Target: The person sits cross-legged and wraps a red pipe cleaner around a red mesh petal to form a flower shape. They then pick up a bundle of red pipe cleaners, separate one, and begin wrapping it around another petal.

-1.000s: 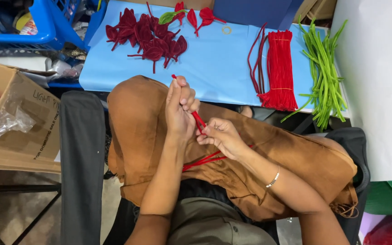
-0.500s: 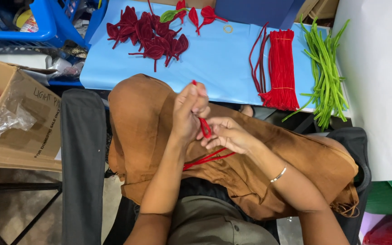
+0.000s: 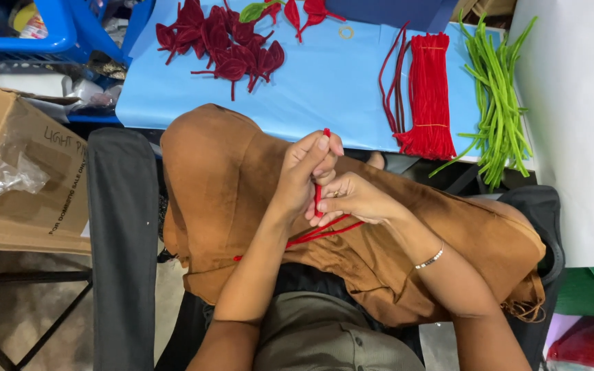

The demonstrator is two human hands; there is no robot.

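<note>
Red fuzzy pipe cleaners point(image 3: 319, 196), thin chenille stems, sit pinched between our two hands over the brown cloth point(image 3: 242, 178) that covers our lap. Our left hand point(image 3: 307, 172) is curled around the upper part of the stems, fingers pressed together on them, with one red tip poking out just above the knuckles. Our right hand point(image 3: 355, 199) touches the left from the side and pinches the same stems lower down between thumb and fingertips; a thin beaded bracelet point(image 3: 429, 259) rings that wrist. Below the hands the loose ends of the stems trail across the brown cloth toward our left forearm.

Beyond the brown cloth, farther from us, lies a light blue sheet point(image 3: 324, 82) spread over the table. On it, well apart from the hands, a bound bundle of straight red pipe cleaners point(image 3: 429, 96) lies with a few darker red stems point(image 3: 393, 75) just beside it. Next to that bundle, on the side away from the brown cloth's middle, a loose heap of green pipe cleaners point(image 3: 500, 96) reaches over the sheet's edge. At the far part of the sheet rests a cluster of dark red petal shapes made of bent stems point(image 3: 221, 41), and near them a small pale ring point(image 3: 346, 31). Beside the brown cloth, on our left, stands an open brown cardboard box point(image 3: 29, 172) with crumpled clear plastic point(image 3: 8, 175) in it, and beyond the box a blue plastic basket point(image 3: 49, 34)
</note>
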